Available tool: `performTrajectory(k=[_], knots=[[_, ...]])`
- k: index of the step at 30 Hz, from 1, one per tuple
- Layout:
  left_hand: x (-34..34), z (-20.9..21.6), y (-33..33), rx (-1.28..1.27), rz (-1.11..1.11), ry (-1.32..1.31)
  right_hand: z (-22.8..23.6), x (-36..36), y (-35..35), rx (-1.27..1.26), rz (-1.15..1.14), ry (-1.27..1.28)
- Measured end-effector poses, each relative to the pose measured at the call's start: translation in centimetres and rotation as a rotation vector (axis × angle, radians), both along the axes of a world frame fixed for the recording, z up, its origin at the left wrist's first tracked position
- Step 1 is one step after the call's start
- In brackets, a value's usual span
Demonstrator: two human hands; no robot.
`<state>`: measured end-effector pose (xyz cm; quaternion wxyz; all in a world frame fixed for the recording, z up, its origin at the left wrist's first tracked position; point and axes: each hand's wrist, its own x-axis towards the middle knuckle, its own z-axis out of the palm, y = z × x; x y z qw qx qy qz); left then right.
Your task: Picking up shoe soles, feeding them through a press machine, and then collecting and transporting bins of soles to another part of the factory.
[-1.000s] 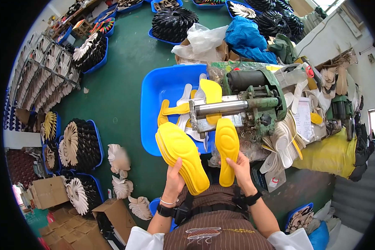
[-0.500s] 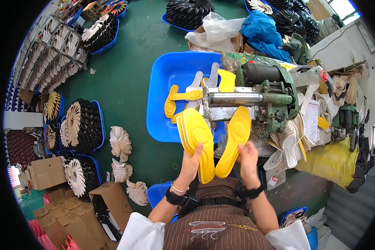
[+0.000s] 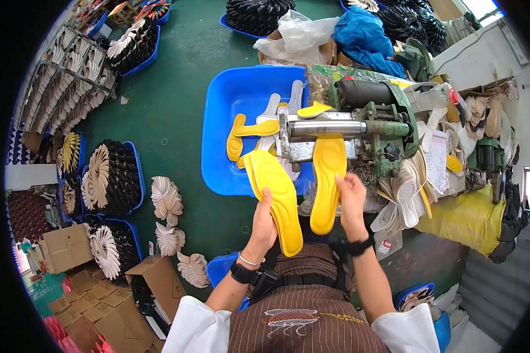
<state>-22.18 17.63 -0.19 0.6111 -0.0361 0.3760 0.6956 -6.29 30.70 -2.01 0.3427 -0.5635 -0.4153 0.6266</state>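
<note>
My left hand point(image 3: 265, 226) grips a small stack of yellow insoles point(image 3: 275, 206), fanned slightly at the toe end. With my right hand point(image 3: 352, 203) I pinch the edge of a single yellow insole point(image 3: 327, 191). Its far end meets the front of a roller machine point(image 3: 330, 127) with a bare metal roller; where exactly that tip ends is hidden. Another yellow insole point(image 3: 314, 109) lies tilted on the far side of the roller. Left of the machine, a blue tub point(image 3: 215, 132) contains several yellow and whitish insoles.
White insoles point(image 3: 407, 197) stand bundled right of the machine, beside a written sheet point(image 3: 436, 162). Plastic bags point(image 3: 300, 36) lie beyond it. On the green floor at left are insole piles point(image 3: 166, 197), loaded blue tubs point(image 3: 140, 176) and cardboard boxes point(image 3: 159, 276).
My right hand has brought the single insole forward against the roller. The insole beyond the roller has gone from standing up to lying flatter. My left hand still holds its stack.
</note>
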Motion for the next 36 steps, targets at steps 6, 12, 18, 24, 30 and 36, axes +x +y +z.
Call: performTrajectory(k=[6,12,18,24,30,36], knots=[[0.7,-0.3,0.2,-0.040,0.008,0.148,2.9,-4.0,-6.0,-0.281,0.329,0.166],[1.1,-0.3,0.1,-0.119,-0.045,0.405,1.0,0.4,-3.0,-0.124,-0.029,-0.028],[1.8,0.1,0.9,-0.111,-0.014,0.154,1.8,-3.3,-1.7,-0.028,0.164,0.189],[2.1,-0.1,2.2,0.058,-0.275,0.403,0.8,-1.6,-4.5,-0.106,0.103,0.152],[2.5,-0.3,2.2,-0.158,-0.408,0.559,-2.4,-1.9,0.9,0.166,0.179,-0.166],[2.2,-0.5,2.0,-0.253,-0.530,0.616,0.0,12.1,0.3,0.299,0.229,-0.452]])
